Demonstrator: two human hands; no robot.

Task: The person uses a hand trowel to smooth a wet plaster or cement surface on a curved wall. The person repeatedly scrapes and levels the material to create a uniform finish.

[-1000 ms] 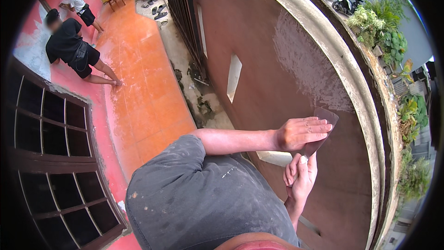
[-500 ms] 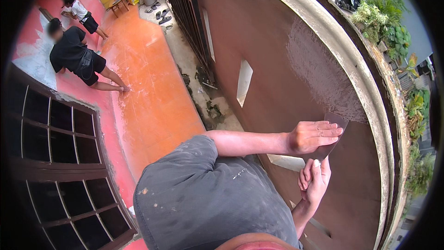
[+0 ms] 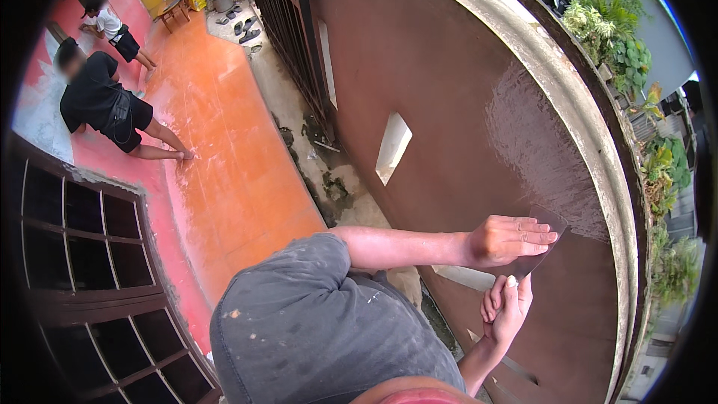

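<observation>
Thin flat scraper [image 3: 532, 262]: right of the frame, against the brown wall [image 3: 449, 142], at the lower end of a paler patch [image 3: 538, 150].
Left hand [image 3: 511, 241]: fingers pressed together, lying flat over the scraper; thumb is hidden.
Right hand [image 3: 508, 307]: thumb and forefinger pinch the lower corner.
Grey bucket [image 3: 222, 3]: upper left, contents unclear.
Yellow box [image 3: 197, 1]: beside the bucket, contents also unclear.
</observation>
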